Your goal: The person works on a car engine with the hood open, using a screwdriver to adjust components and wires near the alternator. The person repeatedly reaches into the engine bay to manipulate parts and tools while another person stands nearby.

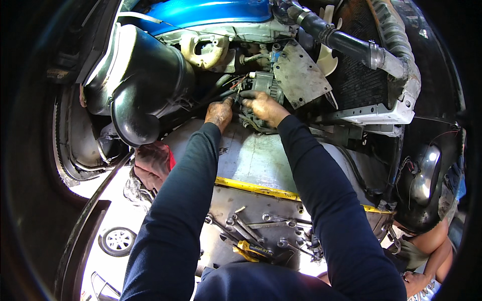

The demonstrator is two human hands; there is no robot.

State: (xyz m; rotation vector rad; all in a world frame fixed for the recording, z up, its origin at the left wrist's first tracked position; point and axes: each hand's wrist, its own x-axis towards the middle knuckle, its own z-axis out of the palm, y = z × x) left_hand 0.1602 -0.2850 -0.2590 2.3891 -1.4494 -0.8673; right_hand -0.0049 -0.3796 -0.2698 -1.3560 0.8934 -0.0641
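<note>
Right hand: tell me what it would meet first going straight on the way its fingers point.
The right hand points leftward and slightly up, so probably the thin wiring at its fingertips first, with the left hand just beyond; depth is unclear here.

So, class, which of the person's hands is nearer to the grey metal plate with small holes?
The right. The right hand is just below and left of the grey plate in the picture; the left hand is farther left, beyond it.

The alternator [264, 84] sits right of the canister [150, 70], left of the radiator [357, 75]; wrenches [244, 229] lie nearer, on a panel [261, 204].
</note>
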